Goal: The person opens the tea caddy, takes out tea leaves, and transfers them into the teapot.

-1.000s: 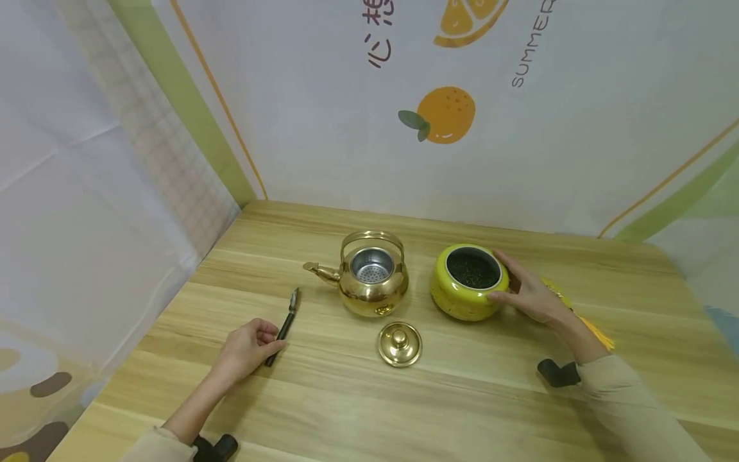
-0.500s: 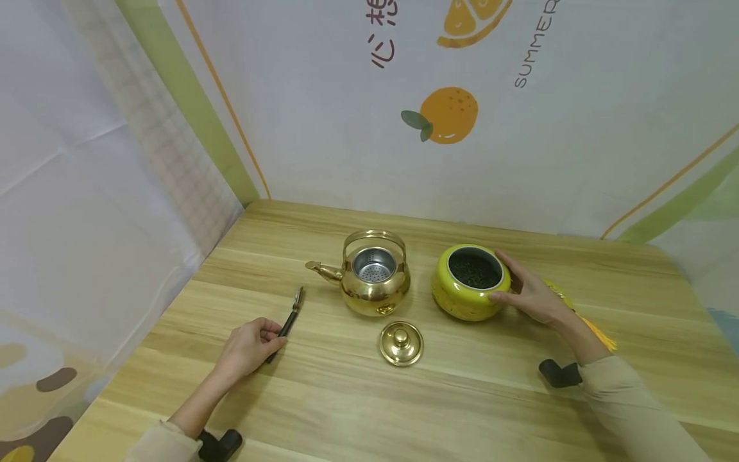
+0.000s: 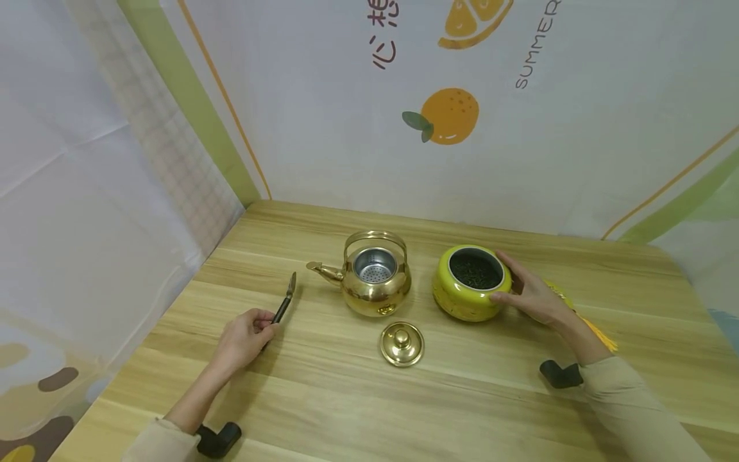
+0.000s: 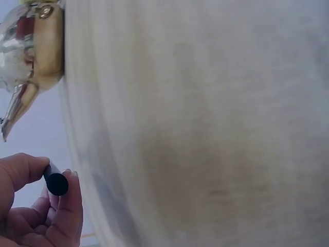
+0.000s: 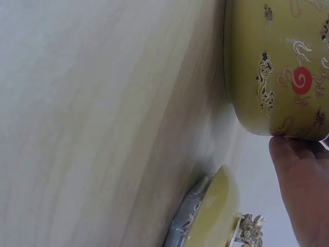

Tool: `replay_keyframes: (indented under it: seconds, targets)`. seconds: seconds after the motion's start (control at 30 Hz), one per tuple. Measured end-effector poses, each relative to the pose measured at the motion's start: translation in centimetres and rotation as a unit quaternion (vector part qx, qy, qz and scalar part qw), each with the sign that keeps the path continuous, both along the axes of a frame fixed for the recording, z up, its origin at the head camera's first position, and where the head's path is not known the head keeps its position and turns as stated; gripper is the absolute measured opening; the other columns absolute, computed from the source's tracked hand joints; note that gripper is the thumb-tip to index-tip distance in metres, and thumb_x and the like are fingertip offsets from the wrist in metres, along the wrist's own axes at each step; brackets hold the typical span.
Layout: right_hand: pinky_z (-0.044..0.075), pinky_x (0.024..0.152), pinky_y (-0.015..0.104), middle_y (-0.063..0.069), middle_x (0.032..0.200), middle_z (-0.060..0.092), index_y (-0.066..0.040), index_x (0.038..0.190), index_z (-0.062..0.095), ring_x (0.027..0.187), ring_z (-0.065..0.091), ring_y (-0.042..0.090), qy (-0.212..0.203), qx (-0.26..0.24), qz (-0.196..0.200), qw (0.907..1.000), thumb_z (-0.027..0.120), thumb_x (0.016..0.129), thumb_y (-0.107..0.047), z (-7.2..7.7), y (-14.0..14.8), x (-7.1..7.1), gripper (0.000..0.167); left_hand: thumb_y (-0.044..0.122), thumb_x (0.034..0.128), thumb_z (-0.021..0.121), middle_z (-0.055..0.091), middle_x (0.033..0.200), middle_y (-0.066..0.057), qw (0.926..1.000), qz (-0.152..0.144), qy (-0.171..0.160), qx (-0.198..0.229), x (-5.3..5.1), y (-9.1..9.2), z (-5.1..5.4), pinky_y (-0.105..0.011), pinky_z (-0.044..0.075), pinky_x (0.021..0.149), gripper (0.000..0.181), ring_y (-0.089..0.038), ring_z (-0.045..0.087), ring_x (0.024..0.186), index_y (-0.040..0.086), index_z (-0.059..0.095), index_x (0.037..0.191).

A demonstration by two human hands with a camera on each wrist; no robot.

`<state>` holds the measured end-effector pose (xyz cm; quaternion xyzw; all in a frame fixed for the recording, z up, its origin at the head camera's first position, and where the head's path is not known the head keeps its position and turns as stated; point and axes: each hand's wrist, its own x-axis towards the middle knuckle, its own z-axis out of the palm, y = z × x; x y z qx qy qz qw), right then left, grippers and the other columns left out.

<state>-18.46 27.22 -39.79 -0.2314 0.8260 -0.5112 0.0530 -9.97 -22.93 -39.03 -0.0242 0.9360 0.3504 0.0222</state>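
In the head view my left hand (image 3: 242, 340) pinches a slim tea scoop (image 3: 284, 307) by its black handle, metal end pointing away from me. The left wrist view shows the butt of that scoop (image 4: 57, 183) between thumb and fingers, above the table. My right hand (image 3: 534, 298) holds the right side of a round yellow tea jar (image 3: 462, 305), thumb near its rim. Dark tea leaves (image 3: 476, 273) lie inside the uncovered jar, which stands upright. Left of it stands a gold teapot (image 3: 375, 295) with a perforated steel strainer (image 3: 374, 274) in its mouth.
The teapot's gold lid (image 3: 401, 344) lies in front of the pot. The jar's yellow lid (image 5: 218, 211), with an ornate knob, rests on the table near my right hand; an orange tassel (image 3: 600, 335) shows behind that wrist. A white printed cloth (image 3: 323, 128) hangs behind the table.
My left hand has raised the tea scoop off the table and drawn it slightly up and left. The right hand stays on the jar; the view has shifted slightly.
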Motion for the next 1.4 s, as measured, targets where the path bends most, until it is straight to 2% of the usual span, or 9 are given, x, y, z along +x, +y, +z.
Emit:
replay_keyframes:
  seconds: [0.3,0.4,0.47,0.63,0.87,0.97,1.13,1.2,1.4]
  targets:
    - [0.031,0.093,-0.001,0.029,0.153,0.012,0.007,0.147,0.011,0.134,0.017,0.050,0.001,0.001,0.003,1.0000,0.068,0.083,0.000,-0.1,0.1,0.0,0.085,0.016,0.0958,0.054,0.059,0.112,-0.025,0.9966,0.026,0.004,0.079,-0.1,0.1,1.9,-0.029,0.055,0.076,0.033,-0.036,0.061,0.103,-0.008,0.053,0.118]
    - [0.031,0.092,-0.001,0.028,0.153,0.012,0.007,0.147,0.011,0.134,0.018,0.050,0.001,0.002,0.003,1.0000,0.068,0.083,0.000,-0.1,0.1,0.0,0.085,0.019,0.0963,0.054,0.059,0.113,-0.023,0.9937,0.034,0.015,0.106,-0.2,0.5,2.6,-0.022,0.054,0.075,0.035,-0.033,0.061,0.102,-0.007,0.052,0.120]
    - [0.031,0.092,-0.001,0.029,0.152,0.012,0.007,0.147,0.012,0.134,0.018,0.051,0.004,0.002,0.002,1.0000,0.068,0.083,0.000,-0.1,0.1,0.0,0.085,0.019,0.0968,0.053,0.059,0.112,-0.021,0.9907,0.038,0.022,0.129,-0.4,0.8,3.0,-0.019,0.053,0.073,0.035,-0.023,0.063,0.096,-0.006,0.052,0.121]
    - [0.031,0.092,-0.001,0.030,0.152,0.014,0.008,0.147,0.013,0.133,0.020,0.050,0.004,0.008,-0.005,0.9999,0.069,0.082,0.000,-0.1,0.0,0.0,0.086,0.015,0.0960,0.054,0.058,0.109,-0.019,0.9783,0.044,0.063,0.192,-0.5,1.8,4.3,-0.019,0.055,0.074,0.032,0.002,0.059,0.080,-0.007,0.052,0.120]
    - [0.031,0.092,-0.001,0.029,0.152,0.015,0.006,0.147,0.013,0.134,0.021,0.049,0.001,0.010,-0.010,0.9999,0.069,0.083,-0.002,-0.1,0.1,0.0,0.086,0.017,0.0925,0.060,0.062,0.094,0.002,0.9578,0.046,0.126,0.254,-0.3,4.2,6.9,-0.018,0.054,0.072,0.029,-0.001,0.061,0.078,-0.003,0.059,0.114]
    - [0.032,0.092,0.000,0.030,0.152,0.015,0.006,0.147,0.013,0.133,0.022,0.050,0.004,0.011,-0.012,0.9999,0.069,0.083,-0.003,-0.1,0.1,0.0,0.086,0.014,0.0916,0.062,0.064,0.089,0.009,0.9512,0.029,0.138,0.274,-0.4,5.7,7.7,-0.018,0.054,0.070,0.026,-0.003,0.061,0.076,-0.002,0.062,0.112]
    - [0.032,0.093,0.001,0.029,0.152,0.015,0.005,0.148,0.013,0.134,0.022,0.048,0.003,0.006,-0.013,0.9999,0.069,0.083,-0.003,-0.3,0.2,-0.1,0.086,0.008,0.0893,0.064,0.067,0.095,-0.006,0.9433,-0.021,0.140,0.300,-0.9,8.8,8.4,-0.018,0.053,0.071,0.024,-0.008,0.061,0.080,-0.002,0.064,0.111]
    - [0.032,0.093,0.001,0.029,0.152,0.015,0.006,0.147,0.013,0.133,0.023,0.048,0.003,0.001,-0.011,0.9999,0.069,0.083,-0.002,-0.4,0.2,-0.1,0.086,0.008,0.0880,0.065,0.067,0.098,-0.013,0.9401,-0.044,0.137,0.309,-1.3,10.3,8.4,-0.017,0.053,0.073,0.023,-0.008,0.062,0.083,-0.002,0.064,0.110]
    - [0.031,0.094,0.001,0.029,0.152,0.015,0.007,0.147,0.014,0.134,0.021,0.048,-0.001,-0.011,-0.011,0.9999,0.069,0.082,0.001,-0.2,0.1,-0.2,0.086,0.005,0.0849,0.068,0.069,0.101,-0.015,0.9281,-0.108,0.124,0.334,-2.5,14.9,7.8,-0.017,0.053,0.069,0.020,-0.010,0.064,0.083,-0.001,0.066,0.104]
